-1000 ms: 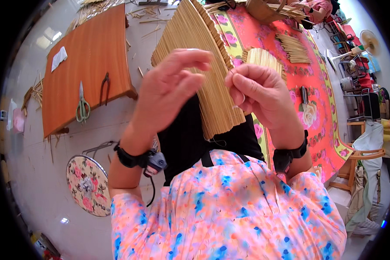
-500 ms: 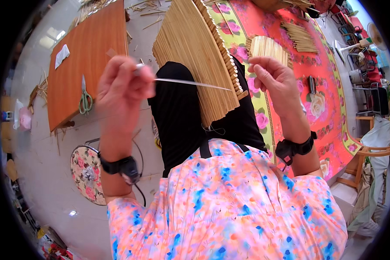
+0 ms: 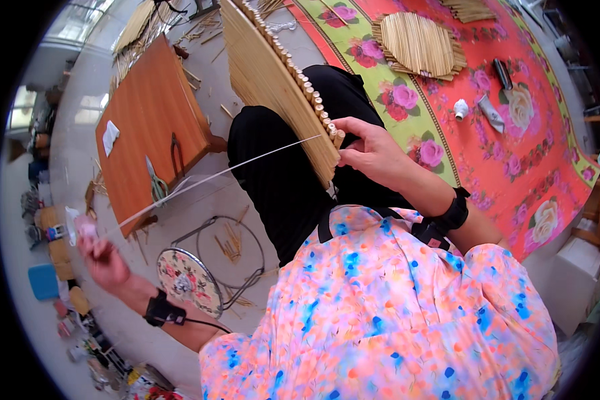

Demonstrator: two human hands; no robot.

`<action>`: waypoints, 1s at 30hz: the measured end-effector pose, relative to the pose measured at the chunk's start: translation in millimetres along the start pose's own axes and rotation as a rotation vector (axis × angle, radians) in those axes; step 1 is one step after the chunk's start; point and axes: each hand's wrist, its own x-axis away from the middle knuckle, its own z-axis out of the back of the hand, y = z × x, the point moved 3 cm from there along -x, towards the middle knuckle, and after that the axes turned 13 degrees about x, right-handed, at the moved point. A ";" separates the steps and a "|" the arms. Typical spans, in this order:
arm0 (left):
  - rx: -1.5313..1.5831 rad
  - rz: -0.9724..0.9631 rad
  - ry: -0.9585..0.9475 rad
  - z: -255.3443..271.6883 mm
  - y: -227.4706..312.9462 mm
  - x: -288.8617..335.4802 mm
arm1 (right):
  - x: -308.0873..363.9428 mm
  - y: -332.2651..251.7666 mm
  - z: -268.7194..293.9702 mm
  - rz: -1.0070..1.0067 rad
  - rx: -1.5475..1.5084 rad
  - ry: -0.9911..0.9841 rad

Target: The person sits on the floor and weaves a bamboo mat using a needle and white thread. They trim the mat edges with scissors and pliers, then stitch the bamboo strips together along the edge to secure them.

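Observation:
A panel of straw-coloured sticks bound side by side [image 3: 277,80] leans across my black-trousered lap, its row of round stick ends facing right. My right hand [image 3: 373,150] is at its near right corner, with thumb and forefinger closed about the end stick [image 3: 339,139]. From that near edge a clear thread [image 3: 247,162] runs taut, down and left over my knee. My left hand [image 3: 105,264], slightly blurred and stretched far out to the left, grips the thread's other end; its exact hold is hard to see.
Left of my knees stands a brown wooden table [image 3: 140,113] with green-handled scissors [image 3: 157,183], pliers [image 3: 177,155] and a white tissue [image 3: 111,137]. A flowered round stool [image 3: 190,280] is below it. On the red flowered mat [image 3: 473,173] lie a round stick panel [image 3: 420,43], a black cylinder [image 3: 502,73] and a tube [image 3: 491,113].
My left hand has swung out far to the left, drawing the thread long. My right hand has come left onto the panel's corner. The view has shifted, with the mat's tube now showing.

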 end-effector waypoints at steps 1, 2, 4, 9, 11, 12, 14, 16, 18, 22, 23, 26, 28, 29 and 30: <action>0.037 -0.053 0.012 22.8 40.3 -0.3 | -1.8 3.8 -0.2 0.048 0.004 0.007; -0.060 -0.155 0.089 45.5 82.2 5.8 | -3.8 6.4 -1.4 0.096 0.006 0.012; -0.386 -0.363 0.341 40.2 88.0 6.5 | -4.7 5.1 -3.3 0.122 0.008 0.024; -1.151 -0.270 0.408 -19.1 -54.0 30.5 | 3.4 -10.6 -0.9 0.167 0.100 0.047; -1.144 -0.025 0.134 -80.4 -167.7 48.9 | 2.4 -9.8 -1.4 0.155 0.099 0.046; -1.020 0.088 -0.075 -96.3 -206.2 59.4 | 1.4 -8.5 -2.3 0.169 0.108 0.040; -0.933 0.294 -0.095 -140.0 -261.1 79.5 | -0.3 -9.4 -2.5 0.185 0.137 0.012; -0.819 0.393 -0.107 -158.2 -296.3 83.2 | 0.9 -11.4 -0.1 0.183 0.199 0.002; -0.751 0.440 -0.095 -166.1 -314.9 82.6 | -0.4 -11.6 -0.3 0.182 0.141 -0.017; -0.929 0.491 -0.210 -168.7 -330.0 80.9 | -3.8 -6.4 -2.2 0.179 0.066 -0.014; -0.909 0.488 -0.204 -168.2 -329.2 79.3 | -4.5 -6.5 -1.6 0.176 0.056 -0.031; -0.930 0.434 -0.218 -162.5 -314.0 69.1 | -7.1 -5.7 2.5 0.201 0.049 -0.054; -0.922 0.299 -0.214 -157.0 -294.5 61.0 | -10.2 -0.1 2.1 0.256 0.077 -0.033; -0.912 0.227 -0.207 -154.4 -285.9 57.3 | -11.4 2.1 3.9 0.251 0.091 -0.021; -0.894 0.188 -0.192 -149.2 -277.0 52.6 | -12.3 3.0 6.5 0.246 0.104 -0.010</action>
